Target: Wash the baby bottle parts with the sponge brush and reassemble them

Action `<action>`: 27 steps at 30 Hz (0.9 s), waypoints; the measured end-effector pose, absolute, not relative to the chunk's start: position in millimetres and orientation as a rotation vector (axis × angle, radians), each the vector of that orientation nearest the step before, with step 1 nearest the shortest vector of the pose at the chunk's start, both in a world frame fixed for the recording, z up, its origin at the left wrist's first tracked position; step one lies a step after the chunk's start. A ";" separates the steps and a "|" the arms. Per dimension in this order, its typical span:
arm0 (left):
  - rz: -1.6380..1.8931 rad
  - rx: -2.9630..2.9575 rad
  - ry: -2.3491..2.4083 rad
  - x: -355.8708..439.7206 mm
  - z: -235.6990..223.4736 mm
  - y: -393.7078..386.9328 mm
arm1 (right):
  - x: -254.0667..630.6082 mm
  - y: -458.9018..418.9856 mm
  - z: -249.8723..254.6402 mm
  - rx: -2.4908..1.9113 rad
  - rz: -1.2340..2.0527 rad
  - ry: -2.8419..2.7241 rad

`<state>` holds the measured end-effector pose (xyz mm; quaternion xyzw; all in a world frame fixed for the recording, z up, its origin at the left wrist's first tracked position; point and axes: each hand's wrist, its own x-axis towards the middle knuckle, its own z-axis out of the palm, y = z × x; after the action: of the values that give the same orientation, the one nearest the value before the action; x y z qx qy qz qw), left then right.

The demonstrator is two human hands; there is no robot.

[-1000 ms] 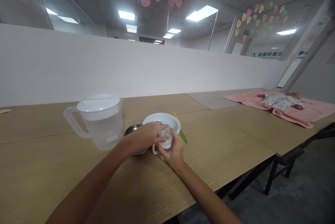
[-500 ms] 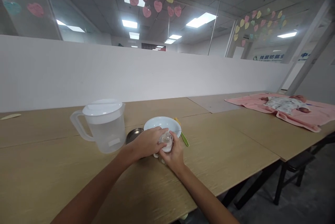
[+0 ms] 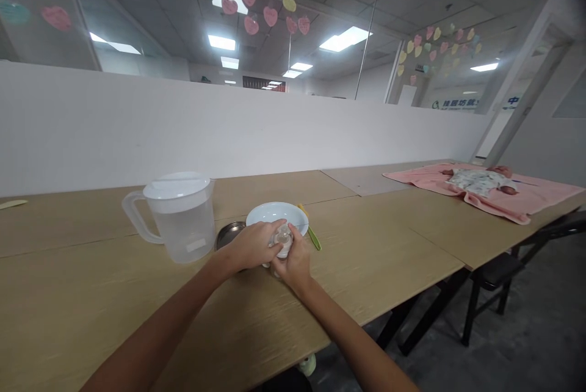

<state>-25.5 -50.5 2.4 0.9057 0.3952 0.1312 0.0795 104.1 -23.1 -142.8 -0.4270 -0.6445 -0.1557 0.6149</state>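
Observation:
Both hands close around a small baby bottle [image 3: 284, 237] with a clear, nipple-like top, held just in front of the white bowl [image 3: 256, 211]. My left hand [image 3: 255, 244] grips it from the left, and my right hand [image 3: 295, 262] wraps it from the right. Most of the bottle's body is hidden by the fingers. Behind my left hand, a round metal dish [image 3: 225, 234] is partly covered. Against the bowl's right side lies a brush with a green handle [image 3: 314, 239] and a yellow end.
On the left stands a lidded clear plastic pitcher [image 3: 190, 227] holding liquid. A baby doll [image 3: 476, 181] in patterned clothes lies on a pink towel [image 3: 501, 210] at the far right. A low white wall [image 3: 265, 135] backs the table [image 3: 384, 245]; a dark chair [image 3: 497, 273] stands beyond its edge.
The view has swung slightly right, so everything sits a little further left. Both hands keep their hold on the baby bottle, with little visible change in grip.

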 end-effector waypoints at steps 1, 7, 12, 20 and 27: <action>0.398 2.712 1.176 -25.3 1.5 -50.4 | 103.7 -23.1 -142.8 -0.986 -0.378 -1.495; 0.628 2.650 1.206 -27.2 -29.8 -51.6 | 102.1 -27.4 -144.6 -0.998 -0.471 -1.540; 1.263 2.423 1.055 -37.2 -91.9 -56.9 | 105.7 -29.7 -146.8 -0.881 -0.460 -1.604; 1.733 2.335 0.800 -36.9 -138.1 -52.1 | 113.4 -34.3 -146.4 -0.863 -0.168 -1.601; 1.324 2.135 0.868 -31.0 -142.5 -48.7 | 115.7 -44.1 -137.8 -0.887 -0.078 -1.600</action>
<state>-31.0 -48.7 -142.5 0.7800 0.3169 0.4836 0.2396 115.7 -44.1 -137.8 -0.3843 -0.6928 -0.0336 0.6093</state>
